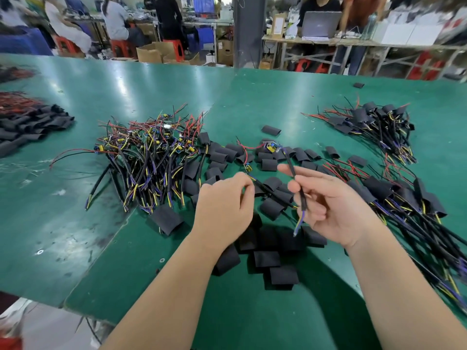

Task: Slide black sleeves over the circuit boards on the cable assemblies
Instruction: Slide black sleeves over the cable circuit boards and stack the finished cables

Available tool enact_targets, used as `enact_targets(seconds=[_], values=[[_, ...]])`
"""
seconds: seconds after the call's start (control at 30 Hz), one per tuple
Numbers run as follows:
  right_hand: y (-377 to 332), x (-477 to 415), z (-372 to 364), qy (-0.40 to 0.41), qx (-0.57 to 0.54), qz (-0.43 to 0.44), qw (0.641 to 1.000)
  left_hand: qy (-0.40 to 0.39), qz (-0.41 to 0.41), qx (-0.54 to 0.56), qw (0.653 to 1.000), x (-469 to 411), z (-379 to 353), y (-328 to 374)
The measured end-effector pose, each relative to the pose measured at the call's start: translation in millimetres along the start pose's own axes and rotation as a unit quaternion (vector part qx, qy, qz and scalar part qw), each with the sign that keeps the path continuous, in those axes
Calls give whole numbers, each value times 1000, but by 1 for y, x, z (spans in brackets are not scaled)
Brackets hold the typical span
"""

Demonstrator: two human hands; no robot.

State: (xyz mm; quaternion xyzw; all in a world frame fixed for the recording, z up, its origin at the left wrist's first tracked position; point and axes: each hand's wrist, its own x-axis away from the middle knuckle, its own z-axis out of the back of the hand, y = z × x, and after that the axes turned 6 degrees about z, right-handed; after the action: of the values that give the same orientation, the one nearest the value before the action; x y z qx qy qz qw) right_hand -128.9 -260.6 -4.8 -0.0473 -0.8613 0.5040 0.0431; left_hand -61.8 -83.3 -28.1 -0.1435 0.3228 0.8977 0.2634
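Centre of frame: the right hand has its fingers curled round the black lead of a cable assembly, whose bare circuit board hangs free at the upper end, above the tabletop. Just to its left, the left hand pinches the wires of a second assembly, and its small board is also uncovered. Neither hand holds a sleeve, so we judge the step to be picking and sorting out the next pieces.

Loose black sleeves lie scattered beneath and beyond both hands. At centre left, a tangled heap of bare assemblies awaits sleeving. Sleeved assemblies are piled at upper right, with a further sleeved bundle along the right edge. We judge the batch to be roughly part done, with a large share left.

We see no bin or tray on the tabletop; all stock lies in open piles, including a sleeve pile at the left edge. The contents of the cardboard boxes on the floor at the top of the frame cannot be made out.
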Motion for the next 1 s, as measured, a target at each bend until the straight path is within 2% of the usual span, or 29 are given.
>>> enact_targets(seconds=[0.07,0.17,0.27,0.3,0.4,0.47,0.57,0.67,0.77,0.87,1.0], values=[[-5,2,3,-12,1,11,1000,3,5,-31,999,-7,-5,2],[-6,4,5,-13,-8,19,1000,-44,-31,-121,991,-23,-23,8],[-5,6,5,-6,-15,23,1000,-145,26,-195,970,-36,-43,15],[-5,6,6,-5,-14,24,1000,-152,53,-193,968,-39,-48,17],[-5,9,11,4,-15,26,1000,-68,113,-179,975,-46,-57,19],[-5,10,14,9,-20,28,999,-70,165,-143,973,-50,-56,18],[-6,10,14,7,-38,35,999,-53,252,30,966,-54,-46,15],[-8,10,14,9,-61,47,997,-2,260,251,932,-57,-27,18],[-11,11,13,12,-88,61,994,18,259,376,889,-64,-1,22],[-14,13,12,11,-110,76,991,77,254,394,880,-74,33,11],[-14,15,11,5,-116,88,989,138,241,254,926,-79,70,-30]])
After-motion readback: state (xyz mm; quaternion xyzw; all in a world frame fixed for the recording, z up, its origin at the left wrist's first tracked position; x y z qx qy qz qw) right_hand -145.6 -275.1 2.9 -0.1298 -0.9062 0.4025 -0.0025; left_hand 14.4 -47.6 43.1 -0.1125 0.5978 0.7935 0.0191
